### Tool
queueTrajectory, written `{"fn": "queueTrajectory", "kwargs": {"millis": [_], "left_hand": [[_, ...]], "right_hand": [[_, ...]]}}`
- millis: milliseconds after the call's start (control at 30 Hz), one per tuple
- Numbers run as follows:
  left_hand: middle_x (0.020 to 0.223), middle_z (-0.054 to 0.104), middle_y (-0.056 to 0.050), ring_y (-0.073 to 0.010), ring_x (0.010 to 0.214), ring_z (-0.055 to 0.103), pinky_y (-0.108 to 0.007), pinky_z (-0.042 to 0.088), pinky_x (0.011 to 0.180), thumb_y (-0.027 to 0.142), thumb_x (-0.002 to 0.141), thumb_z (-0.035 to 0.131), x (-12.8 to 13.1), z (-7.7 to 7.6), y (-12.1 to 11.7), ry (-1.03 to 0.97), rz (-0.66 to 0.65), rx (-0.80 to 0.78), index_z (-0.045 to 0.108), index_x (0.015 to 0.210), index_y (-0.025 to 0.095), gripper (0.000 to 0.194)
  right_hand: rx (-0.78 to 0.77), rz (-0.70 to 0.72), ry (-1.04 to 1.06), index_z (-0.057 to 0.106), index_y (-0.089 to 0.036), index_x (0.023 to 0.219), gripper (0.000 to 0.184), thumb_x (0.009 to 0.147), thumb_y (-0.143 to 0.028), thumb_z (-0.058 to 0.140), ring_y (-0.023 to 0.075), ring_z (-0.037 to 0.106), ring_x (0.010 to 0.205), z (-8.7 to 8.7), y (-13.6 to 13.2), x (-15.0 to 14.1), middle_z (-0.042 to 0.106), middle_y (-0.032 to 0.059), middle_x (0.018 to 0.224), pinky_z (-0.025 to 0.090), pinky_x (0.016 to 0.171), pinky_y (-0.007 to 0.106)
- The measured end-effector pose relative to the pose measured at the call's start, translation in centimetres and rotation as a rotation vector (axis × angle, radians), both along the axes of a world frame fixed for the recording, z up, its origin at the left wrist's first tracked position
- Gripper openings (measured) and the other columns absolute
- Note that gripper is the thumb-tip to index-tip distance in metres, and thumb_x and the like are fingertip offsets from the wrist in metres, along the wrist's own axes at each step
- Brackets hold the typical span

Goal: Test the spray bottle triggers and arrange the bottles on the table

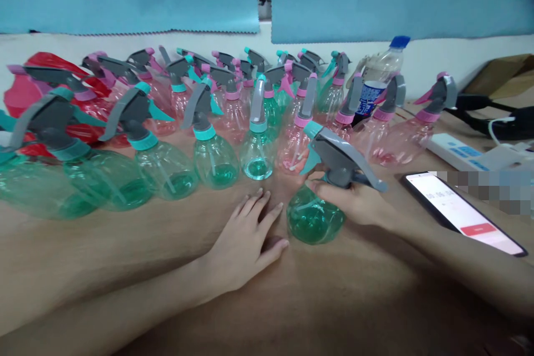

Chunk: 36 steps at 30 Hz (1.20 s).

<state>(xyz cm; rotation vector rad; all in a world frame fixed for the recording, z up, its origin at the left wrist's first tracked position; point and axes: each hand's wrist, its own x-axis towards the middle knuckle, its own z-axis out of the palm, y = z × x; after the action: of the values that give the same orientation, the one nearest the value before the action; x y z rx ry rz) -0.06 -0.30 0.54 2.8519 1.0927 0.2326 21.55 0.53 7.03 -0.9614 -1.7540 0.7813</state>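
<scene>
The right hand (354, 200) is gripping the neck of a green spray bottle (316, 217) standing on the surface (167, 250) at the centre, while the left hand (246, 239) is resting flat and spread at its 9 o'clock. From 9 to 1 o'clock, rows of capped bottles (217, 117) are standing finished-looking; judging by that, most work is lying behind, with this bottle in hand.

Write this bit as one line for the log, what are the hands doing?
right hand: holds green spray bottle by neck | left hand: flat on table, beside bottle | behind: rows of spray bottles | right: phone

green spray bottle (316, 217) | grey trigger, teal nozzle | upright on table
</scene>
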Motion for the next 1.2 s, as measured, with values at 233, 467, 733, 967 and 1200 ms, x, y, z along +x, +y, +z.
{"fn": "queueTrajectory", "kwargs": {"millis": [233,467,733,967,1200], "left_hand": [[0.146,0.037,-0.017,-0.0330,0.136,0.029,-0.051,0.029,0.107,0.050,0.093,0.047,0.0,0.1,-0.1,-0.005,0.002,-0.004,0.042,0.138,0.013,0.058],[0.146,0.036,-0.017,-0.0324,0.137,0.027,-0.051,0.027,0.108,0.050,0.094,0.045,0.0,-0.2,-0.1,-0.014,-0.011,0.005,0.042,0.137,0.013,0.057],[0.147,0.035,-0.017,-0.0332,0.136,0.028,-0.052,0.029,0.107,0.050,0.093,0.046,0.0,0.0,0.0,0.001,-0.005,0.010,0.042,0.138,0.013,0.058],[0.146,0.036,-0.017,-0.0320,0.136,0.028,-0.050,0.029,0.107,0.050,0.093,0.047,0.0,-0.2,0.0,-0.010,-0.008,0.021,0.041,0.138,0.013,0.058],[0.147,0.035,-0.017,-0.0328,0.137,0.027,-0.050,0.028,0.108,0.050,0.093,0.046,0.1,-0.1,-0.1,0.008,-0.006,0.017,0.042,0.138,0.012,0.059]], "right_hand": [[-0.002,-0.042,-0.055,0.057,-0.025,0.059,0.019,0.067,-0.008,0.053,0.0164,0.060,0.069,0.0,0.0,0.1,0.059,-0.0015,0.068,0.053,0.065,0.029],[-0.010,-0.014,-0.007,0.065,-0.028,0.085,0.028,0.069,-0.010,0.052,0.0166,0.063,0.072,0.2,0.2,-0.2,0.067,-0.0013,0.085,0.055,0.072,0.032],[-0.074,-0.003,-0.006,0.062,-0.028,0.109,0.044,0.071,-0.009,0.053,0.0185,0.069,0.086,0.4,0.2,-0.5,0.072,-0.0001,0.096,0.057,0.082,0.034],[-0.027,-0.094,-0.074,0.066,-0.028,0.107,0.033,0.075,-0.022,0.057,0.0229,0.069,0.091,-0.8,0.3,-0.1,0.073,0.0014,0.098,0.054,0.089,0.040],[-0.053,-0.037,-0.010,0.056,-0.028,0.124,0.051,0.074,-0.016,0.059,0.0220,0.070,0.088,-0.5,0.3,-0.2,0.071,0.0028,0.108,0.054,0.088,0.038]]}}
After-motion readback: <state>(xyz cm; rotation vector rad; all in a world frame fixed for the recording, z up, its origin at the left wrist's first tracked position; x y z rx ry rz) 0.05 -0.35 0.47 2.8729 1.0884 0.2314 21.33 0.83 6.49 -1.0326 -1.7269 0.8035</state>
